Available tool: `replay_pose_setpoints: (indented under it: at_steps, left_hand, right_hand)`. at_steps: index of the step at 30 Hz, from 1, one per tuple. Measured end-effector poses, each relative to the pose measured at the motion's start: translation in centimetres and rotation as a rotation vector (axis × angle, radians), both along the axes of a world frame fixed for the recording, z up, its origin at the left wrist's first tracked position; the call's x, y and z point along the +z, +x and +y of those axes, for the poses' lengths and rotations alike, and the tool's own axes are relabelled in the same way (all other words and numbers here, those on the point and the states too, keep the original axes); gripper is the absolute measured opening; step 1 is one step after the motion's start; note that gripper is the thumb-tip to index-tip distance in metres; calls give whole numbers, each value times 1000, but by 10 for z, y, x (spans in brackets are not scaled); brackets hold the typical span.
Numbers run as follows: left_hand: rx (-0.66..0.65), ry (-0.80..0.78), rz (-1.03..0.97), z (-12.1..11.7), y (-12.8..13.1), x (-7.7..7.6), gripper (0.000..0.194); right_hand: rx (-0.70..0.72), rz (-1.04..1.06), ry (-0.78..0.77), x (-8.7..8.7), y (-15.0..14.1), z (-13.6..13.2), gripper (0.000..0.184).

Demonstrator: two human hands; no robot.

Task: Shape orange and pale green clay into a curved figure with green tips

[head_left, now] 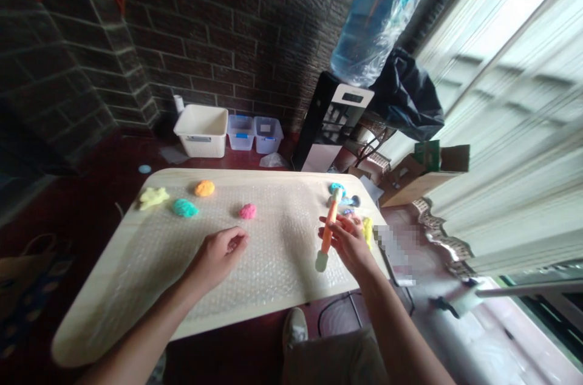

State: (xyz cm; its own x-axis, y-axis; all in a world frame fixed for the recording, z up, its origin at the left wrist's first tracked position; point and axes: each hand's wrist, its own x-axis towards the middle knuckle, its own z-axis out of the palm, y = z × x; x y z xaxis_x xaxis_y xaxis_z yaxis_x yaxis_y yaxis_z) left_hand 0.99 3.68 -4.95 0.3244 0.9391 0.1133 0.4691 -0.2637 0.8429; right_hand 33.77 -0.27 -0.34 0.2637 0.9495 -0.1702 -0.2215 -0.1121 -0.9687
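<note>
My right hand (348,238), at the right part of the table, holds an orange stick with pale green ends (328,230), tilted nearly upright. Near that hand lie a blue ring-like piece (337,187), a grey-blue piece with a rounded end (353,201) and a yellow piece (367,229); another small item is partly covered by the fingers. My left hand (225,249) is over the middle left, its fingers curled in, with nothing visible in them. Just beyond it sits a pink lump (248,211). Farther left are a teal lump (185,207), an orange lump (204,188) and a pale yellow star-like piece (153,198).
Bubble wrap (268,263) covers much of the pale wooden table (86,324). Beyond it stand a white bin (203,130), two clear tubs (268,135) and a water dispenser (319,124). A cardboard box (410,181) is at the right, near the curtain (514,130).
</note>
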Motion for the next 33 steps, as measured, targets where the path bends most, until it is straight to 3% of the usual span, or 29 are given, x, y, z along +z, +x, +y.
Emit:
replay_pose_setpoints:
  at_steps: [4,8,15,24,28,33]
  left_hand:
    - [-12,37,24,-4,3,0,29]
    - [-21,65,55,-8,3,4,29]
    - [-8,71,96,-14,-3,16,28]
    - [-17,77,126,-18,-7,27,28]
    - [-21,86,142,-20,-7,34,28]
    - [-72,62,189,-25,-7,32,27]
  right_hand:
    - [8,-294,8,17,42,-5,45]
    - [26,-620,-52,13,67,-5,37]
    - [41,-1035,-84,-12,62,-3,16]
    - [-4,-1327,-39,-10,53,0,19]
    - [7,-1360,43,-10,29,-32,24]
    - [224,-1322,186,-20,-50,-76,21]
